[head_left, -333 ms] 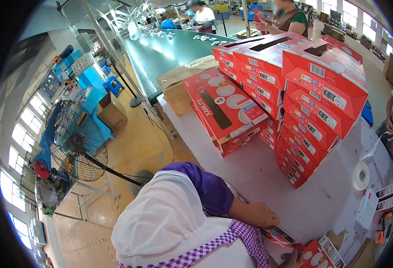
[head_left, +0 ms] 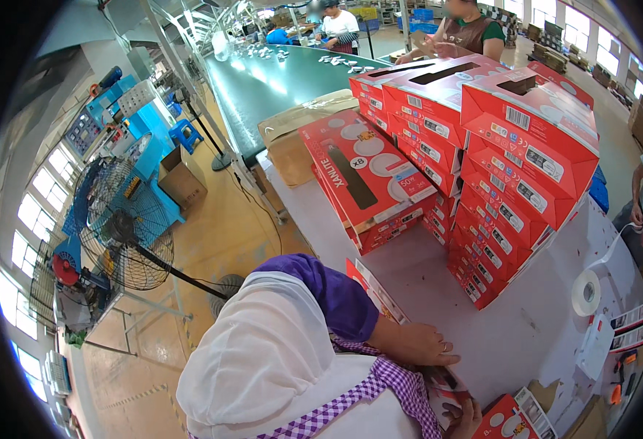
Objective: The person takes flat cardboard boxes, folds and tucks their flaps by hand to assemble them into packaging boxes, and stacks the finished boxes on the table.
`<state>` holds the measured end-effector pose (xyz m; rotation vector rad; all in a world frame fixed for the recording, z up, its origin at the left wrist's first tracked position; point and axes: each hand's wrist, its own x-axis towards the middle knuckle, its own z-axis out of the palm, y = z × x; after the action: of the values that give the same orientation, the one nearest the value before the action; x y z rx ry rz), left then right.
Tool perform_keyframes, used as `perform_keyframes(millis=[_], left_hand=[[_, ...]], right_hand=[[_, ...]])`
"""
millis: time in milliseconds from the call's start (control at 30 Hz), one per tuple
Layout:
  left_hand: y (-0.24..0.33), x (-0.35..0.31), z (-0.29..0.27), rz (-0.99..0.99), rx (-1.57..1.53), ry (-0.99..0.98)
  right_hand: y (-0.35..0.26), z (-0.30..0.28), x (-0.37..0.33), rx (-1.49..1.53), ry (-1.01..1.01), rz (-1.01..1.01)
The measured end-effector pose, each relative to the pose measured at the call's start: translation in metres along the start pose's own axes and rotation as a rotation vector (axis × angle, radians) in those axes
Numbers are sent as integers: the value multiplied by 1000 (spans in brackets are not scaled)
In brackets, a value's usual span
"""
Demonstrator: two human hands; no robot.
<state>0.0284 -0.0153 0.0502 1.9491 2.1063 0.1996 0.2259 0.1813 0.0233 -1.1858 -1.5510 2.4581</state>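
Low in the picture, my left arm in a purple oversleeve reaches across a red-and-white printed carton point(head_left: 376, 289). My left hand point(head_left: 422, 345) lies over it with fingers stretched out, a ring on one of them. Close to the lower edge, my right hand point(head_left: 466, 418) has its fingers bent around a red carton part point(head_left: 447, 391) with a dark cutout. Whether this is the same carton as the piece showing beyond my left arm is hidden by the arm. Another red carton point(head_left: 504, 421) lies just right of my right hand.
Tall stacks of red cartons point(head_left: 523, 175) stand on the white table, with a shorter pile point(head_left: 369, 172) to their left. A tape roll point(head_left: 586, 293) and orange-handled tool point(head_left: 615, 394) lie at right. Beyond are a green conveyor point(head_left: 263, 95), a fan point(head_left: 124, 227) and co-workers.
More of the carton now shows beyond my left arm. My left hand's fingers have straightened toward the right. My right hand has shifted slightly left.
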Motion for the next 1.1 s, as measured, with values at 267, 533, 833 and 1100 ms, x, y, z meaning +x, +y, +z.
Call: perform_keyframes(millis=[267, 533, 833, 1100], left_hand=[[11, -4, 14, -41, -57, -80], [10, 44, 89, 107, 250, 328], [9, 30, 57, 142, -26, 86], [0, 12, -70, -150, -241, 451]], right_hand=[[-19, 29, -20, -377, -75, 103], [-7, 17, -35, -182, -369, -56], [-40, 60, -60, 367, -394, 71], [-39, 25, -9, -56, 235, -620]])
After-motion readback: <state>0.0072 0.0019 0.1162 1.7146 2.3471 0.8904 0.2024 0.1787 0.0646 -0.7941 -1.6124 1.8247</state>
